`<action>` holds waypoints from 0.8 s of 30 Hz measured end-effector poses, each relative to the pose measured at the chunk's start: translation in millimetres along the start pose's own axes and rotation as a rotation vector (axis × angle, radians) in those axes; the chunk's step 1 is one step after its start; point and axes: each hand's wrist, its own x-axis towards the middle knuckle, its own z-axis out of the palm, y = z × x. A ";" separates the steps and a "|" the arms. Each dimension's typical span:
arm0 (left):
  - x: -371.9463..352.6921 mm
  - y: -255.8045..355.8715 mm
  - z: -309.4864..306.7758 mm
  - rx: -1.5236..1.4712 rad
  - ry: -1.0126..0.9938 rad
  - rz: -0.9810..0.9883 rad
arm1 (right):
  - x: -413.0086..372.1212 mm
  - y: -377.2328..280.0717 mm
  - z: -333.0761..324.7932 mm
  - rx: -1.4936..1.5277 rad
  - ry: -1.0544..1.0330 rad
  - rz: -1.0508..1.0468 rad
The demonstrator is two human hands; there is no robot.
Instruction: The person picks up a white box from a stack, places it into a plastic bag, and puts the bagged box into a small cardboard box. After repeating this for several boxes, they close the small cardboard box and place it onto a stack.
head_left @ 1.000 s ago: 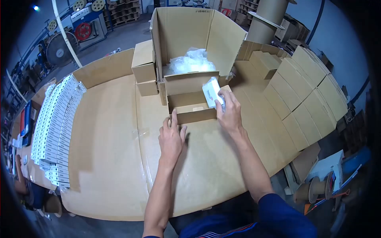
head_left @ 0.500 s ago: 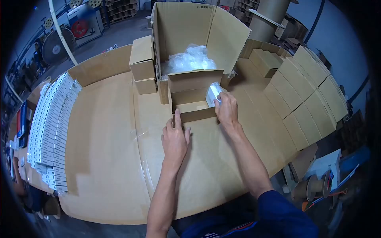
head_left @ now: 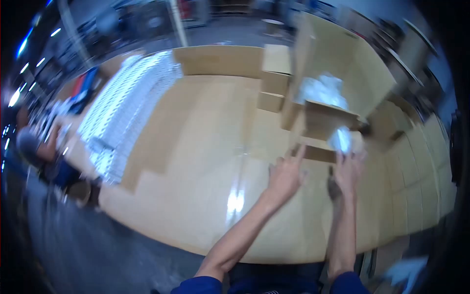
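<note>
A small open carton (head_left: 320, 154) sits before me, its back flap raised. Inside its right end is a plastic-wrapped white box (head_left: 340, 139), blurred by motion. The fingers of my right hand (head_left: 348, 172) close on the near side of this wrapped box, at the carton's front edge. My left hand (head_left: 285, 175) is at the carton's front left corner, index finger stretched out against it and thumb apart; nothing is held in it.
Behind the carton stands a tall open box (head_left: 360, 66) with clear plastic bags (head_left: 323, 90) in it. Small brown boxes (head_left: 274, 82) are stacked to its left. Rows of white boxes (head_left: 129, 108) line the table's left side; brown cartons (head_left: 416, 166) stand right. A person (head_left: 41, 142) is at far left.
The view has swung left, so the table and both hands appear farther right and blurred. My right hand stays at the wrapped box, my left at the carton's front corner.
</note>
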 end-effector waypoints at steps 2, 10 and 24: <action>-19.3 -7.7 -22.5 0.096 0.060 0.002 | 6.2 -1.2 16.1 0.203 0.486 -0.128; -138.0 -129.6 -221.3 0.308 0.767 -0.162 | -85.2 -249.6 -35.5 0.813 -0.153 -1.090; -177.4 -301.8 -373.1 0.719 0.859 -0.226 | -147.8 -575.0 -16.2 0.699 -0.199 -1.809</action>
